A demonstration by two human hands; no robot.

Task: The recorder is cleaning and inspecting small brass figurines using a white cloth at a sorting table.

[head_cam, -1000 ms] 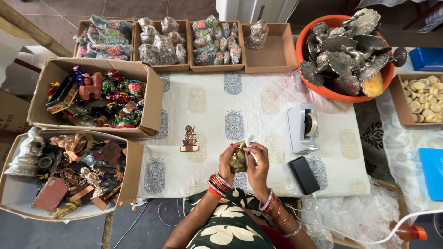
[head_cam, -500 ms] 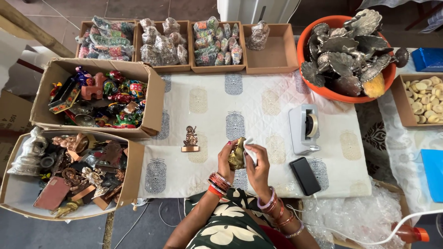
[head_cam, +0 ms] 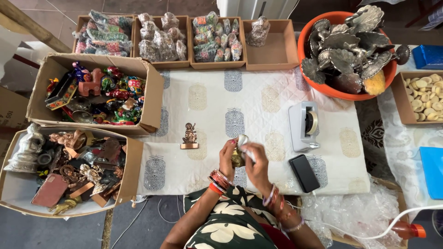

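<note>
Brass figurine (head_cam: 238, 158) gripped in left hand (head_cam: 227, 159), held above printed cloth (head_cam: 258, 99). Right hand (head_cam: 256, 162) pinches white scrap (head_cam: 243, 140) against figurine top; scrap now higher, hand slid over figurine since a second ago, so wiping or wrapping underway. Small copper statuette (head_cam: 189, 137) left, tape dispenser (head_cam: 304, 126) and black phone (head_cam: 304, 173) right.

A grey tape dispenser (head_cam: 303, 126) stands near a black, probably phone-like slab (head_cam: 304, 173) on the printed cloth (head_cam: 258, 99).
</note>
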